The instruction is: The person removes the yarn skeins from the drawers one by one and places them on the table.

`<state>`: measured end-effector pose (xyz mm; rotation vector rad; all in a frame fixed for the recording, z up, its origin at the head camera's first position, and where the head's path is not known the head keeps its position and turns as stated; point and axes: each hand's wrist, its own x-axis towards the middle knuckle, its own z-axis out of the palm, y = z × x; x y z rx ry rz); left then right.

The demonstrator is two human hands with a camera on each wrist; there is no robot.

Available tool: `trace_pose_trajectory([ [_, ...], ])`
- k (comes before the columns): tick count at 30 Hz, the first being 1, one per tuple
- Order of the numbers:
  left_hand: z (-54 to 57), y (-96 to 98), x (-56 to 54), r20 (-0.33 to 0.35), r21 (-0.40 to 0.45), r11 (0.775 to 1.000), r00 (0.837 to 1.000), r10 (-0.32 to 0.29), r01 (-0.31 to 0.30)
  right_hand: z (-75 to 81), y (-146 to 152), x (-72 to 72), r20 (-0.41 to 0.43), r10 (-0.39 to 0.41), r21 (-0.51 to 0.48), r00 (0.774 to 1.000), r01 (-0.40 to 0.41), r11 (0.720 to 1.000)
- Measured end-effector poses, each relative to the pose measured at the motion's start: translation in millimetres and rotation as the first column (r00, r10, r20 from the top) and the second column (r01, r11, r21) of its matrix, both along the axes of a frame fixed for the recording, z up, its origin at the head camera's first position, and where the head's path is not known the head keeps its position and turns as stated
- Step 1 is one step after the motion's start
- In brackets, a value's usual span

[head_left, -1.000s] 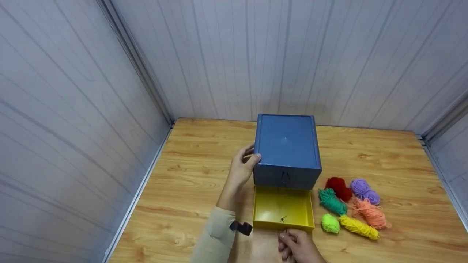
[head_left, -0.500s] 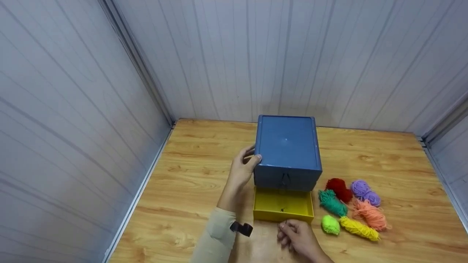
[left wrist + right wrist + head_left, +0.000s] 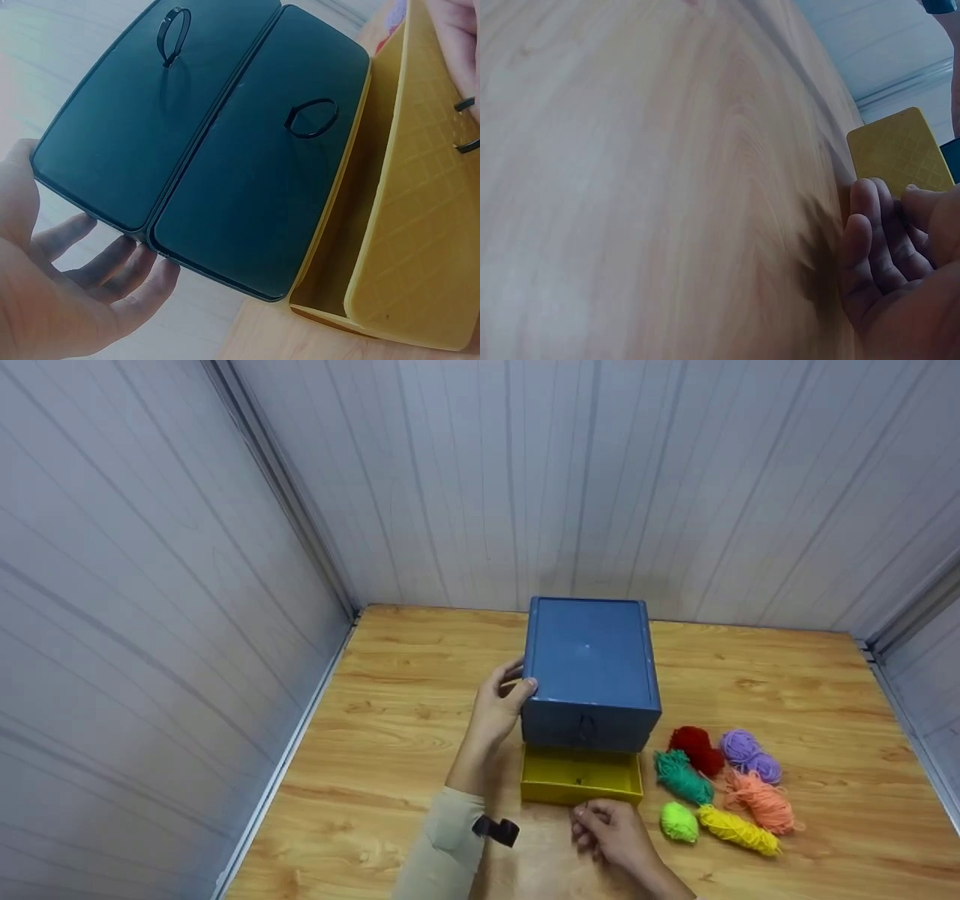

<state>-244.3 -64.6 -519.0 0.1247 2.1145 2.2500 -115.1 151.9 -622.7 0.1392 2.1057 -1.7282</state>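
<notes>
A small blue-grey drawer cabinet stands on the wooden table. In the left wrist view, two dark fronts with black loop pulls sit above a yellow drawer that is part way out. My left hand rests against the cabinet's left side, thumb at the top front corner and fingers spread along the side. In front of the yellow drawer, my right hand pinches its black loop handle between thumb and forefinger; the other fingers are loosely bent. The part of the drawer in view holds nothing.
To the right of the drawer lie several yarn bundles: dark red, purple, teal, peach, lime green and yellow. Pale panel walls rise behind and at both sides of the table.
The yellow drawer has slid further into the cabinet, my right hand moving forward with it at the handle. My left hand and the yarn have stayed in place.
</notes>
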Motion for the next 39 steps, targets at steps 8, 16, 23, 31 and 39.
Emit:
trace_pose_trajectory([
  [8, 1.0, -0.5, 0.7, -0.023, -0.012, 1.000, 1.000, 0.000, 0.000, -0.3, 0.8, -10.6, -0.026, 0.002, 0.023, 1.000, -0.001, 1.000],
  [16, 1.9, -0.2, -0.3, -0.014, -0.009, 1.000, 1.000, 0.000, 0.000, -0.5, 1.9, -24.9, -0.093, 0.015, 0.056, 0.996, -0.009, 0.998],
  [23, 1.1, -0.6, 0.4, -0.017, -0.008, 1.000, 1.000, -0.007, 0.007, -1.2, 2.2, -34.6, -0.128, 0.000, 0.073, 0.992, 0.010, 0.997],
  [31, 0.9, -2.0, 0.7, -0.024, -0.013, 1.000, 1.000, -0.014, 0.014, -6.0, 2.8, -44.5, -0.142, 0.005, 0.127, 0.990, 0.013, 0.992],
  [39, 1.4, -2.4, 1.1, -0.021, -0.026, 1.000, 1.000, -0.018, 0.017, -6.0, 3.1, -50.9, -0.199, 0.012, 0.155, 0.980, 0.019, 0.988],
])
